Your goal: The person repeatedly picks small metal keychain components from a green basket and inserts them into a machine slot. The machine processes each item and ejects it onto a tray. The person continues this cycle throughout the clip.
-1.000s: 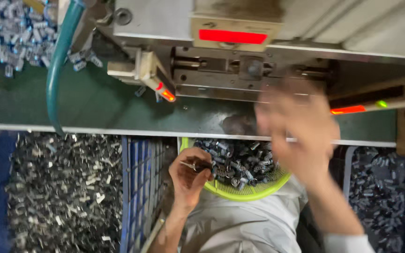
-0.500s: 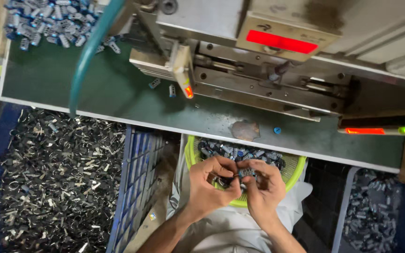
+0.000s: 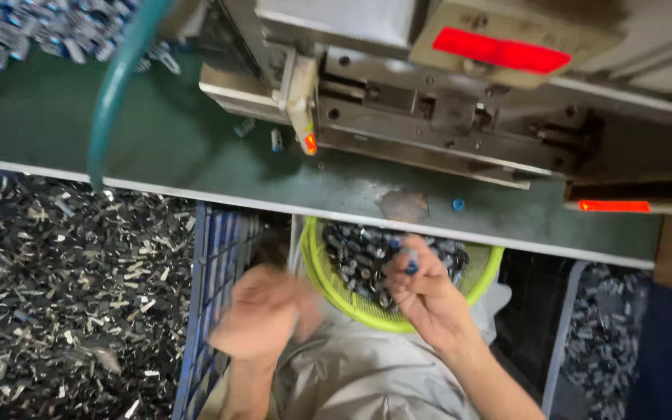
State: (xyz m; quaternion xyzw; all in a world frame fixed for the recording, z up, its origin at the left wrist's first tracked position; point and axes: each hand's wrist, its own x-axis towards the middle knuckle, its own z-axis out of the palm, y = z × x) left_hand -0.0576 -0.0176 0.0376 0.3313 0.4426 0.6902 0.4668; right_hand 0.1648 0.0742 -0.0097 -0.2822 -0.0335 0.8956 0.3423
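A yellow-green mesh basket [image 3: 322,274] full of small dark metal parts [image 3: 355,260] rests on my lap under the bench edge. My right hand [image 3: 423,295] is over the basket, fingers pinched on a small part with a blue tip [image 3: 411,265]. My left hand [image 3: 262,313] is blurred, down and left of the basket above the blue crate; what it holds cannot be made out.
A green bench top [image 3: 157,148] carries a grey metal machine [image 3: 445,117] with red lights and a teal hose [image 3: 114,89]. A blue crate [image 3: 211,295] stands at my left, a heap of metal scrap [image 3: 64,295] beyond it. More parts lie at the right [image 3: 600,327].
A second ago my right hand was raised at the machine. Then both hands met over the basket. Now my left hand has swung out to the left, and my right stays over the basket.
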